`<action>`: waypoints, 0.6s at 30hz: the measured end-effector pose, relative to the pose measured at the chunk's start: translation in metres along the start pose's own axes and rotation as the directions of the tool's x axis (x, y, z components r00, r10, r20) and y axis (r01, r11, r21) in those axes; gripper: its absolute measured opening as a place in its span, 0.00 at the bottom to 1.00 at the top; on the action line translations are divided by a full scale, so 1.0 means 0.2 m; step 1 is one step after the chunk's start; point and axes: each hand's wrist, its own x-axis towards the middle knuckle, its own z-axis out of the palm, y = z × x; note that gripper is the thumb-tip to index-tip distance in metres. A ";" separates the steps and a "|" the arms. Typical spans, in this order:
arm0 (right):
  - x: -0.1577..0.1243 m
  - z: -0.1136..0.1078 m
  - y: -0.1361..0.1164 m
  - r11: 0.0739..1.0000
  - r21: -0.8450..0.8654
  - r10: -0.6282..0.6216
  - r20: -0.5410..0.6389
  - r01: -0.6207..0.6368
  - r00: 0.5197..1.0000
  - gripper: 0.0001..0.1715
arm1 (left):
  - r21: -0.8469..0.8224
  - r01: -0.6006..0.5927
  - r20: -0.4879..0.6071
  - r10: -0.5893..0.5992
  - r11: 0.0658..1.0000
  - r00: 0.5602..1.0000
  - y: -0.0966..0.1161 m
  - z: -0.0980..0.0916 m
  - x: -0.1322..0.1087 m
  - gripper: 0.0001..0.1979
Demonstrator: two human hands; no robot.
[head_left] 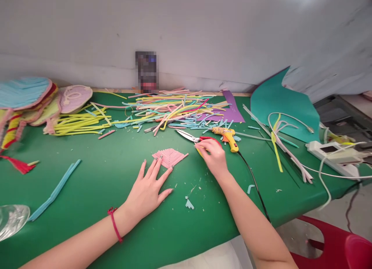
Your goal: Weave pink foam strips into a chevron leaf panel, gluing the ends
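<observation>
My left hand point(148, 187) lies flat on the green table point(95, 176), fingers spread, with its fingertips resting on the near edge of a small pink ribbed piece point(171, 156). My right hand point(213, 155) is curled over the red handles of a pair of scissors point(188, 136), whose open blades point left. Whether the fingers are through the handles is hidden. A yellow glue gun point(228, 136) lies just right of that hand, its black cord point(255, 184) running toward the table's near edge.
Many coloured strips point(171, 108) are heaped at the back, with yellow strips point(78, 124) and finished fan-like pieces point(31, 100) at left. Teal sheet point(281, 102), purple sheet point(231, 110), power strip point(331, 153) and loose cords lie right. A red chair point(337, 245) stands below right.
</observation>
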 end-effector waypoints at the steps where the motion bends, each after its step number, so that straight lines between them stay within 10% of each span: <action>1: 0.01 -0.05 0.04 0.993 -0.073 0.085 -0.092 -0.092 0.992 0.12 | 0.005 -0.001 -0.006 0.001 1.000 1.000 0.00 0.00 0.00 0.29; 5: 0.01 -0.22 0.22 0.754 -0.393 0.431 -0.308 -0.526 0.848 0.18 | 0.031 -0.036 -0.031 0.037 0.999 0.999 -0.01 0.02 -0.02 0.28; 18: 0.03 -0.19 0.44 0.611 -0.410 0.671 -0.186 -0.678 0.717 0.18 | -0.030 -0.043 -0.040 0.041 0.999 0.998 -0.02 0.01 -0.04 0.27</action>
